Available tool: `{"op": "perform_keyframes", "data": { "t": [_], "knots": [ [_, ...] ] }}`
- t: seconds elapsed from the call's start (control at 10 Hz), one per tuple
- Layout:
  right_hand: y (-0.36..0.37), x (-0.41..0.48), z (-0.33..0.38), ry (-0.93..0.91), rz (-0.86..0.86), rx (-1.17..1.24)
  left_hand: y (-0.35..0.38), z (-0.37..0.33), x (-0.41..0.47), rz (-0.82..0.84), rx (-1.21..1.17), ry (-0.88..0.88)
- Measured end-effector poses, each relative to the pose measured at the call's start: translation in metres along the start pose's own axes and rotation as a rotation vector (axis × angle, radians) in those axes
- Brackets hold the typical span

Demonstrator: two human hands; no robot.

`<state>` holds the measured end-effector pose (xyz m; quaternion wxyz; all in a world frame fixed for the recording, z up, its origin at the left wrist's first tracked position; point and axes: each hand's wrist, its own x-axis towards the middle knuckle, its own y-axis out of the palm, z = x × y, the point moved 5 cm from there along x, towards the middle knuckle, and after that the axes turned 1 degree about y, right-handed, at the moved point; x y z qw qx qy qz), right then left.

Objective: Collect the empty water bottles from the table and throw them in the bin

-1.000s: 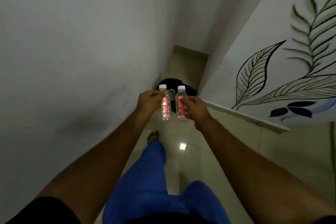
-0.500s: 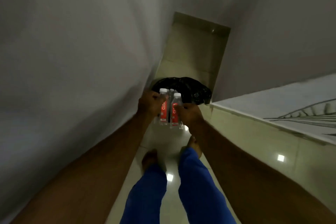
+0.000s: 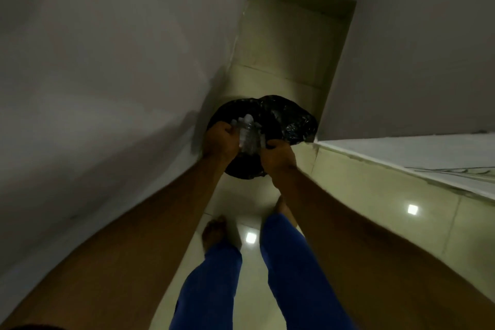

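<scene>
A bin lined with a black plastic bag (image 3: 292,120) stands on the floor in a narrow corner. Both my hands are held over its opening. My left hand (image 3: 221,139) and my right hand (image 3: 278,154) are closed around clear plastic water bottles (image 3: 247,136), which are tipped forward over the bag with a white cap (image 3: 248,117) pointing away from me. The bottles are blurred, so I cannot tell how many there are or which hand holds which.
A grey wall (image 3: 107,75) runs close on the left. A low tiled ledge (image 3: 375,185) with a white top lies on the right. A tiled recess (image 3: 292,35) sits behind the bin. My bare feet and blue trousers (image 3: 292,262) stand on the glossy floor.
I have stepped up to the bin. My hands moved forward and down over the black bag, and the bottles tipped from upright to leaning forward.
</scene>
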<state>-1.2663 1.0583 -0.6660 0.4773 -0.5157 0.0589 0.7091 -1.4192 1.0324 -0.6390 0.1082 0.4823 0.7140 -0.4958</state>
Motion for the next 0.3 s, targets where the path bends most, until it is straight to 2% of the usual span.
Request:
{"op": "perform_keyframes", "data": {
  "t": [0.2, 0.3],
  "knots": [
    [-0.034, -0.065, 0.031, 0.006, 0.027, 0.331, -0.063, -0.058, -0.084, 0.018, -0.138, 0.112],
    [-0.074, -0.137, 0.064, -0.002, 0.008, 0.47, -0.099, -0.087, -0.144, 0.062, -0.208, 0.136]
  ]
}}
